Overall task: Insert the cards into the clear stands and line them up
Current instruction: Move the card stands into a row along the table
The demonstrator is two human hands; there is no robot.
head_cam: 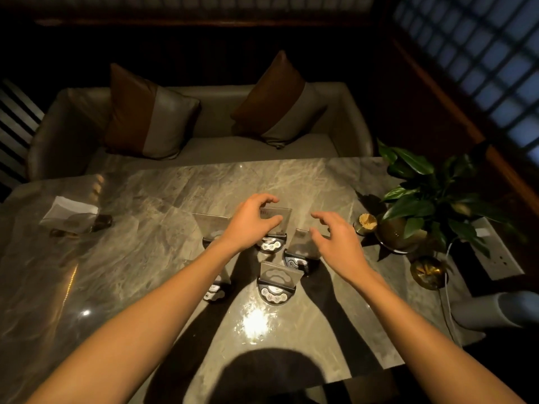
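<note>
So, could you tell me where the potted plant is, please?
The potted plant stands at the marble table's far right edge, just beyond the right hand.

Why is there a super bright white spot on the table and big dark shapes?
In the head view, a light above glares off the shiny table as the bright spot; both arms and the head cast the dark shadows.

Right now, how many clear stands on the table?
5: far left, under left hand, under right hand, nearest centre, one half hidden behind left forearm.
</note>
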